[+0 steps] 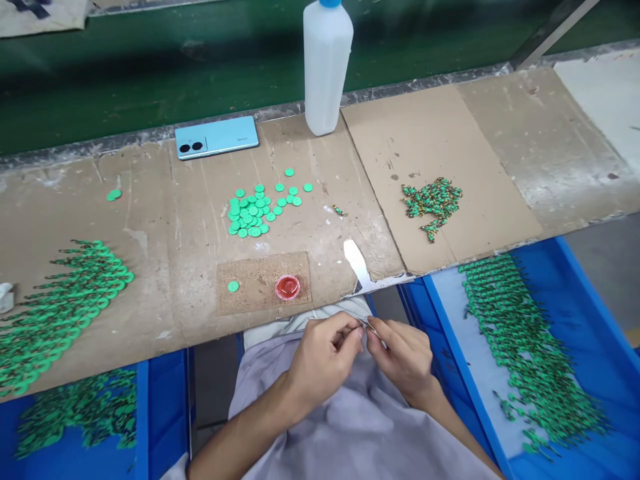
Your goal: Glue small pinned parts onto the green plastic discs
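Close together over the lap, my left hand (325, 357) and my right hand (403, 353) both pinch with bent fingers. Something thin and greyish (364, 321) shows between the fingertips, too small to name. Just beyond them on the table lies a brown board (250, 303), bearing one green disc (233, 286) and a small round cap of red paste (287, 287). Behind the board is a loose pile of green discs (249, 215) with small holes. One tiny green-and-brown piece (339, 211) lies apart, and a heap of similar pieces (433, 202) sits further right.
Rows of green discs with dark pieces attached (75, 300) cover the table's left. Blue crates with similar items stand below on the left (143, 420) and right (450, 340). A white bottle (326, 73) and a light-blue phone (225, 137) are along the back edge.
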### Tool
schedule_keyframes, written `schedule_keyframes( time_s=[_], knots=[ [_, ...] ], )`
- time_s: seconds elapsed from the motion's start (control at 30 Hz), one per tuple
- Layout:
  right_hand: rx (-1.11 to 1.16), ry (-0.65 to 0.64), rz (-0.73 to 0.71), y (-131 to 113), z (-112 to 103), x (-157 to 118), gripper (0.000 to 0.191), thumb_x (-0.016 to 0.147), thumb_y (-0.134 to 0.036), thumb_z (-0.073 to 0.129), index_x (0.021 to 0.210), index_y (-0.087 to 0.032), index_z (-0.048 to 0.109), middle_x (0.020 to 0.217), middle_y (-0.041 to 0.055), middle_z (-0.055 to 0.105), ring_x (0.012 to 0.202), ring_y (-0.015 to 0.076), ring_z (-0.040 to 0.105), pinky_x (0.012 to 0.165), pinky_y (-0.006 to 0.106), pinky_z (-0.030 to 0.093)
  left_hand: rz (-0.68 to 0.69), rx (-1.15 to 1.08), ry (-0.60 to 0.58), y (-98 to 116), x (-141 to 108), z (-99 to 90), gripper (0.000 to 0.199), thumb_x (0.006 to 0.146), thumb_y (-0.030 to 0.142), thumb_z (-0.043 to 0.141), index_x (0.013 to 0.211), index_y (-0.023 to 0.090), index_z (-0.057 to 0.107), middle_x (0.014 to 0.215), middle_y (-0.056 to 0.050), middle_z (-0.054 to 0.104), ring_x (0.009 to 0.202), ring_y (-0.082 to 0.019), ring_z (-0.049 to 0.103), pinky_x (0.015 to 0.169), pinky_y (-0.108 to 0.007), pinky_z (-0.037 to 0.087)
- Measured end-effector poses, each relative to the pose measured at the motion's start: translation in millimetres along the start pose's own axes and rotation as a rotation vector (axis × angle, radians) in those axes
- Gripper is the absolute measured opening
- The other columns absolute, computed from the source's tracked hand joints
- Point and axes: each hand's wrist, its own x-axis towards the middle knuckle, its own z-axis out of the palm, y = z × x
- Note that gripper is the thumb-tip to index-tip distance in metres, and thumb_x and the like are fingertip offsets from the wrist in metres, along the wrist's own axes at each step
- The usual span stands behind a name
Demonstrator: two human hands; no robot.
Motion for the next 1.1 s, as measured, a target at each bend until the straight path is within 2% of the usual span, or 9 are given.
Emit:
schedule_keyframes(
  time_s=[0.13,0.23,0.33,0.47,0.67,0.73,0.8,0.93,1.1],
  knots=[
    [-0.130,0.074,0.075,12,-4,3,0.013,0.105,-0.012,0.061,0.111,-0.018,0.070,0.063,0.0001,0.070,0.046,0.0140,0.061,0.048,0.028,0.044,0.090,0.044,-0.067,9,-9,3.6,0.026,0.098,0.025,0.058,0.074,0.019,0.065,0.061,0.000,0.062,0.049,-0.011,0.051,0.049,-0.024,0.036],
    [-0.082,0.160,0.081,17,-9,5,0.020,0.104,-0.010,0.059,0.118,-0.021,0.070,0.068,0.0009,0.073,0.048,0.0160,0.065,0.049,0.027,0.050,0.064,0.010,-0.066,11,-10,4.9,0.023,0.098,0.026,0.057,0.079,0.019,0.067,0.065,-0.001,0.067,0.049,-0.011,0.053,0.048,-0.023,0.036],
    [0.012,0.115,0.057,10,-11,5,0.018,0.107,-0.015,0.055,0.118,-0.020,0.068,0.069,0.0019,0.074,0.051,0.0169,0.068,0.050,0.027,0.053,-0.012,-0.048,-0.032,7,-2,2.7,0.019,0.097,0.029,0.059,0.085,0.018,0.069,0.069,-0.001,0.071,0.044,-0.010,0.054,0.045,-0.023,0.038],
    [0.075,0.034,0.016,-2,-7,4,0.016,0.110,-0.020,0.052,0.114,-0.019,0.068,0.072,0.0030,0.075,0.054,0.0162,0.069,0.052,0.027,0.053,-0.041,-0.055,-0.017,2,6,-1.9,0.019,0.096,0.031,0.060,0.088,0.017,0.071,0.072,-0.001,0.071,0.043,-0.009,0.055,0.043,-0.021,0.041],
    [-0.024,-0.003,0.073,7,-3,3,0.011,0.108,-0.015,0.060,0.112,-0.016,0.070,0.064,-0.0001,0.069,0.048,0.0136,0.062,0.048,0.027,0.044,0.043,-0.011,-0.027,5,-5,-0.8,0.021,0.095,0.025,0.060,0.079,0.015,0.069,0.067,-0.002,0.070,0.044,-0.008,0.054,0.044,-0.019,0.039],
    [-0.044,0.068,0.133,12,-5,2,0.011,0.107,-0.015,0.061,0.111,-0.019,0.071,0.067,0.0008,0.072,0.049,0.0143,0.065,0.049,0.026,0.047,0.052,-0.037,-0.031,7,-8,0.5,0.020,0.096,0.026,0.061,0.084,0.014,0.072,0.069,-0.004,0.073,0.043,-0.008,0.054,0.042,-0.018,0.039],
    [0.005,0.141,0.156,13,-7,2,0.013,0.107,-0.016,0.059,0.112,-0.021,0.070,0.073,0.0020,0.076,0.053,0.0161,0.070,0.051,0.026,0.053,0.005,-0.118,-0.020,7,-7,0.5,0.022,0.097,0.031,0.062,0.093,0.013,0.074,0.075,-0.006,0.076,0.043,-0.008,0.056,0.040,-0.018,0.040],
    [0.077,0.114,0.137,8,-8,4,0.015,0.108,-0.023,0.056,0.113,-0.023,0.070,0.075,0.0016,0.077,0.056,0.0185,0.074,0.053,0.026,0.061,-0.083,-0.297,-0.035,6,0,-3.4,0.034,0.099,0.044,0.064,0.108,0.012,0.073,0.085,-0.009,0.078,0.043,-0.009,0.058,0.036,-0.018,0.042],
    [0.114,0.126,0.152,7,-5,2,0.020,0.103,-0.019,0.058,0.120,-0.021,0.068,0.086,0.0051,0.081,0.062,0.0200,0.078,0.058,0.027,0.066,-0.091,-0.401,-0.079,8,3,-8.1,0.040,0.098,0.050,0.068,0.110,0.012,0.073,0.082,-0.008,0.076,0.045,-0.008,0.059,0.039,-0.017,0.045]
  ],
)
